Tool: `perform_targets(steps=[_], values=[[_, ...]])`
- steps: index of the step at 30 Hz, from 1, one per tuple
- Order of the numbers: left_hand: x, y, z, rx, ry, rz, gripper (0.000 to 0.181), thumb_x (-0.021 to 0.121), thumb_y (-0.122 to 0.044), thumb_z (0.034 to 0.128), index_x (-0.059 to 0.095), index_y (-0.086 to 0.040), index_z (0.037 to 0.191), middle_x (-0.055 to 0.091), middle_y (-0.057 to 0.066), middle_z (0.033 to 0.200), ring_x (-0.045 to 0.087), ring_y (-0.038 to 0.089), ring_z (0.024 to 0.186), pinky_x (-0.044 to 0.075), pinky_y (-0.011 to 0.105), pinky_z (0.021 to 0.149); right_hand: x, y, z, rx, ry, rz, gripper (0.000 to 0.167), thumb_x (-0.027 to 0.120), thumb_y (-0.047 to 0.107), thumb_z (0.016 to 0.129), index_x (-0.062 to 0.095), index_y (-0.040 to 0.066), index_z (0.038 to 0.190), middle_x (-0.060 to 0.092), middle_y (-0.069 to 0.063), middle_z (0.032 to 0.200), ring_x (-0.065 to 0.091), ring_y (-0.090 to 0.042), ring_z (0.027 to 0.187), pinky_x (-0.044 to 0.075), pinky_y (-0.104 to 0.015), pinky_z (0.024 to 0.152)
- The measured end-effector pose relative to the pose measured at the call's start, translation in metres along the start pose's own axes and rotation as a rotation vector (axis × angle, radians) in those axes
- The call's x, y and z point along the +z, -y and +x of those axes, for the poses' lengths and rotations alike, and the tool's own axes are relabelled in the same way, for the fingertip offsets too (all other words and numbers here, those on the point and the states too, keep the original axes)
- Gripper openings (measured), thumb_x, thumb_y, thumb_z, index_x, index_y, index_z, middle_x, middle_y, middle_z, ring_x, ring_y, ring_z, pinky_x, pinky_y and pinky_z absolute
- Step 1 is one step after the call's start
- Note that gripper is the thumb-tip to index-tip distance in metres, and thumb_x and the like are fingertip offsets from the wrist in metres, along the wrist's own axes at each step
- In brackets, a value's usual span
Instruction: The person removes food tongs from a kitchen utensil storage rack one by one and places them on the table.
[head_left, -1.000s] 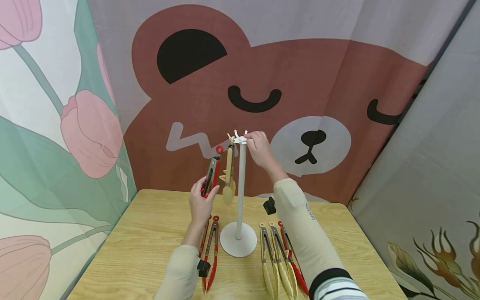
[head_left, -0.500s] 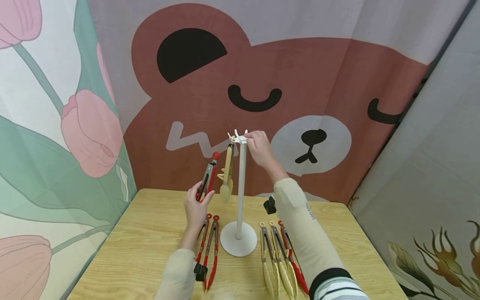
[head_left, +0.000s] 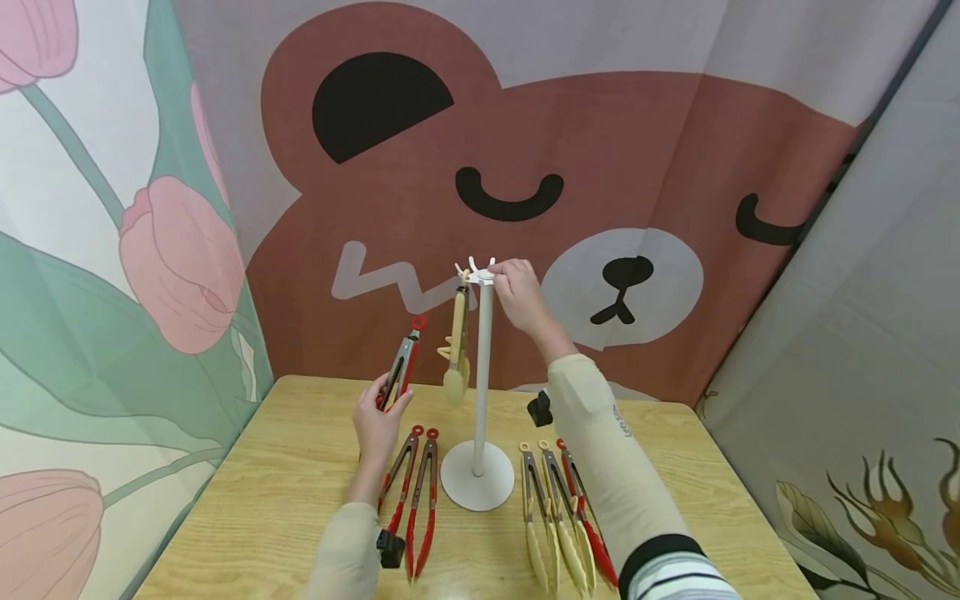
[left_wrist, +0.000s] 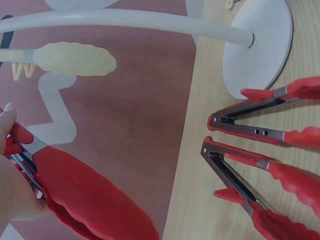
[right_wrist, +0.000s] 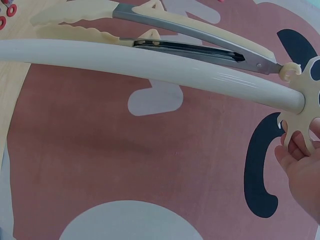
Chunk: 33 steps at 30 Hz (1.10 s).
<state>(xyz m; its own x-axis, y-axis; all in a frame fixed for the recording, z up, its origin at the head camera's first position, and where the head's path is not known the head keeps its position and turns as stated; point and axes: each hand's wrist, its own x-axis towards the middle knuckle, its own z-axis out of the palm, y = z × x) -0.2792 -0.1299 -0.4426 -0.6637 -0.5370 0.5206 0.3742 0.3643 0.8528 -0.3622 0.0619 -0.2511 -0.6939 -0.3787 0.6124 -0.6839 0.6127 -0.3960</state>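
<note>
In the head view my left hand (head_left: 377, 429) grips a pair of red and steel tongs (head_left: 400, 364), their red ring pointing up, in the air left of the white stand (head_left: 483, 375). The red scalloped heads of these tongs (left_wrist: 95, 192) fill the lower left of the left wrist view. My right hand (head_left: 521, 298) pinches a prong of the hooked top (right_wrist: 299, 121) of the stand. From another hook, on the left side, hang cream tongs (head_left: 456, 342) by their ring; the right wrist view shows their two arms (right_wrist: 200, 32) slightly spread.
Two red tongs (head_left: 427, 471) lie on the wooden table (head_left: 247, 500) left of the round stand base (head_left: 477, 492). Right of it lie two cream tongs (head_left: 534, 508) and one red pair (head_left: 596, 542), near my right forearm. A bear-printed curtain (head_left: 600, 150) hangs behind.
My left hand has moved left and slightly down with the red tongs, away from the stand. The right hand keeps its place on the hooked top. The cream tongs sway slightly.
</note>
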Motion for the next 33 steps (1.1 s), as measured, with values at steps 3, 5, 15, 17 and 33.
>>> perform_targets(steps=[3, 5, 15, 17, 33], values=[[-0.002, 0.005, 0.001, -0.009, 0.006, 0.01, 0.041, 0.078, -0.007, 0.0662, 0.063, 0.002, 0.103, 0.058, 0.017, 0.086, 0.052, 0.029, 0.077, 0.041, 0.04, 0.067, 0.0, 0.0, 0.0, 0.001, 0.0, -0.001, 0.034, 0.032, 0.007, 0.09, 0.059, -0.006, 0.105, 0.057, -0.017, 0.106, 0.042, -0.028, 0.105, 0.032, -0.038, 0.091], [-0.003, 0.008, 0.0, -0.011, 0.006, 0.021, 0.04, 0.078, -0.007, 0.0663, 0.063, 0.002, 0.103, 0.058, 0.017, 0.086, 0.052, 0.029, 0.078, 0.041, 0.04, 0.068, 0.0, 0.0, -0.001, 0.003, 0.001, -0.002, 0.033, 0.032, 0.007, 0.09, 0.059, -0.006, 0.105, 0.057, -0.016, 0.106, 0.042, -0.028, 0.105, 0.032, -0.038, 0.091], [-0.009, 0.023, -0.002, -0.046, 0.038, 0.038, 0.043, 0.074, -0.006, 0.0711, 0.059, 0.007, 0.109, 0.057, 0.023, 0.098, 0.052, 0.035, 0.086, 0.042, 0.047, 0.074, -0.001, -0.001, 0.0, 0.004, 0.001, 0.002, 0.033, 0.032, 0.007, 0.09, 0.06, -0.005, 0.104, 0.058, -0.015, 0.106, 0.042, -0.027, 0.106, 0.031, -0.037, 0.092], [-0.01, 0.026, -0.002, -0.052, 0.048, 0.055, 0.043, 0.073, -0.007, 0.0724, 0.058, 0.007, 0.11, 0.056, 0.025, 0.099, 0.051, 0.035, 0.086, 0.041, 0.047, 0.074, -0.001, -0.001, 0.0, 0.002, 0.001, 0.003, 0.033, 0.033, 0.007, 0.09, 0.06, -0.005, 0.104, 0.058, -0.015, 0.106, 0.042, -0.027, 0.106, 0.031, -0.037, 0.092], [-0.019, 0.041, -0.008, -0.142, 0.108, 0.143, 0.042, 0.068, -0.008, 0.0766, 0.049, 0.011, 0.109, 0.054, 0.024, 0.093, 0.051, 0.033, 0.079, 0.042, 0.041, 0.065, -0.002, 0.002, 0.0, 0.008, 0.023, 0.007, 0.034, 0.032, 0.009, 0.09, 0.059, -0.005, 0.105, 0.057, -0.016, 0.107, 0.042, -0.028, 0.106, 0.031, -0.038, 0.092]])
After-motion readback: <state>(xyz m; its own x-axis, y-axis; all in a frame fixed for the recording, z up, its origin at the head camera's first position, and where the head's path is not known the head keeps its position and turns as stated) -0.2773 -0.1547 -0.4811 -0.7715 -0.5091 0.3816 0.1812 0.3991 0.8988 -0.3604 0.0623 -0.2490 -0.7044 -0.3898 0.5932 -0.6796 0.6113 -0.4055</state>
